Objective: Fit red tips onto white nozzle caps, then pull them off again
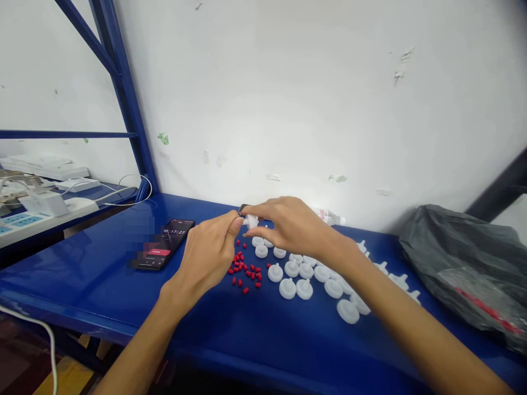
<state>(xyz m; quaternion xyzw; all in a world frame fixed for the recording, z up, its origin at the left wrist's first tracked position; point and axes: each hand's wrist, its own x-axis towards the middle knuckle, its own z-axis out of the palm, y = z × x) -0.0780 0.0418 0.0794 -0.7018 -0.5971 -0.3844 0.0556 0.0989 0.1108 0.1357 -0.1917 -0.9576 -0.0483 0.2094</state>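
Above the far middle of the table my two hands meet around a white plastic cap [251,221] with a narrow spout. My left hand [214,241] is closed, its thumb and forefinger pinching the spout end; whatever else sits inside that grip is hidden. From the other side, my right hand [288,222] holds the wide end between thumb and fingers. Small red plastic sleeves [246,267] lie scattered below the hands. Many similar round white caps [304,289], most with a spout pointing up, spread beneath my right forearm.
A phone [169,244] showing a running timer lies left of my left hand. Behind my right hand a clear bottle [329,217] lies on its side. A dark plastic bag [461,269] fills the right end of the blue table [102,263]. Blue frame posts [127,99] rise at left.
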